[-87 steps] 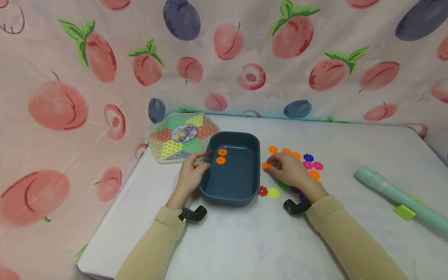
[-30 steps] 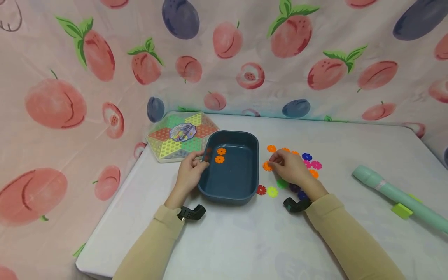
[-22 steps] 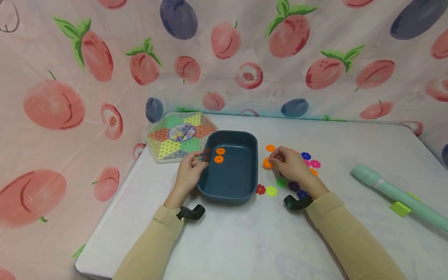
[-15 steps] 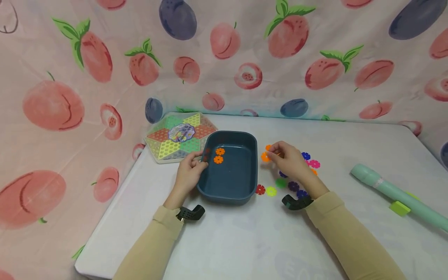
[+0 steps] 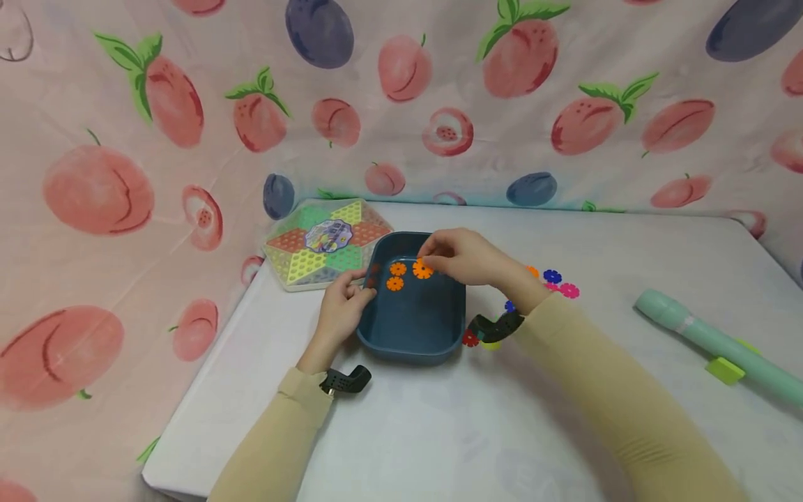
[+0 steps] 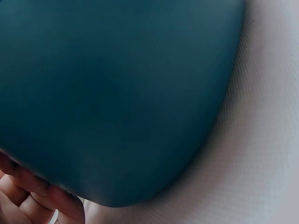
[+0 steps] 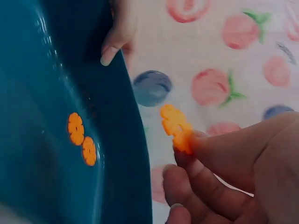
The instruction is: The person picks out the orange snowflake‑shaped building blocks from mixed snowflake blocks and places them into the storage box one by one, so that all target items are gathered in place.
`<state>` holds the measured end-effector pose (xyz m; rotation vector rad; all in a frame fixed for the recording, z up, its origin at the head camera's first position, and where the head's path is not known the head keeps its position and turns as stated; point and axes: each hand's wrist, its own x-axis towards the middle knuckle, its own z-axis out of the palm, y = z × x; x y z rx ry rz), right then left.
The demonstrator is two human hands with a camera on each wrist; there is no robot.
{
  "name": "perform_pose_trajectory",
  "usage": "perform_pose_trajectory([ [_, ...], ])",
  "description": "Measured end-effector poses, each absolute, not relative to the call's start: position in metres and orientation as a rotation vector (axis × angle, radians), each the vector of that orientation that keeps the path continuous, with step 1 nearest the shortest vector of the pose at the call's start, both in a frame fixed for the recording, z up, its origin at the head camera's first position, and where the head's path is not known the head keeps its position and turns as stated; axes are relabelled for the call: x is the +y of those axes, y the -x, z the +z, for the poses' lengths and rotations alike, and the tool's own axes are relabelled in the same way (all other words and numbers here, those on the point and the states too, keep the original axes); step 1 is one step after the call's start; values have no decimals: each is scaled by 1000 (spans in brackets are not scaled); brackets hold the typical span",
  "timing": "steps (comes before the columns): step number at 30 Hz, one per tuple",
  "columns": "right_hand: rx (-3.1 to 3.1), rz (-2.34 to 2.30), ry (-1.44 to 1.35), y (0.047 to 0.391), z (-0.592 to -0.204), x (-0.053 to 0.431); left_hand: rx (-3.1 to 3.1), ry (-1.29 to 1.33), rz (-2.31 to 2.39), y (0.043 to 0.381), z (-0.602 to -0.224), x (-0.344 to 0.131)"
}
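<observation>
A dark blue rectangular plastic bin (image 5: 410,324) stands on the table. My left hand (image 5: 341,310) grips its left wall, thumb over the rim; in the left wrist view, fingers (image 6: 60,200) curl against the bin's underside. Over the bin's far right part, my right hand (image 5: 467,258) pinches an orange snowflake disc (image 5: 423,268) between thumb and fingertips. The same orange disc (image 7: 175,122) shows raised above the rim in the right wrist view. Two more orange discs (image 5: 396,277) lie side by side on the bin's floor.
Right of the bin lie several loose discs, among them a pink disc (image 5: 569,291), a blue disc (image 5: 553,277) and a red disc (image 5: 470,338), partly behind the right forearm. A hexagonal checkers board box (image 5: 301,240) sits back left. A mint-green tube (image 5: 709,338) lies far right.
My right hand has picked up an orange disc from the table on the right and carried it left over the bin. The left hand stays on the bin's wall.
</observation>
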<state>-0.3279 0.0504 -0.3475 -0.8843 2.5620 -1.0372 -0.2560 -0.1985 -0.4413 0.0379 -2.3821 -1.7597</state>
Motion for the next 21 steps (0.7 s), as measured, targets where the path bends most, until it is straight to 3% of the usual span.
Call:
perform_pose_trajectory([
  [5,2538,-942,897,344,-344,17,-2386,-34,-1763,257,-442,-199],
  [10,2488,-969,799,353,-367,-4,-2385,-22,-1765,256,-443,-200],
  [21,2412,-950,706,356,-406,-14,-2385,-4,-1758,257,-443,-201],
])
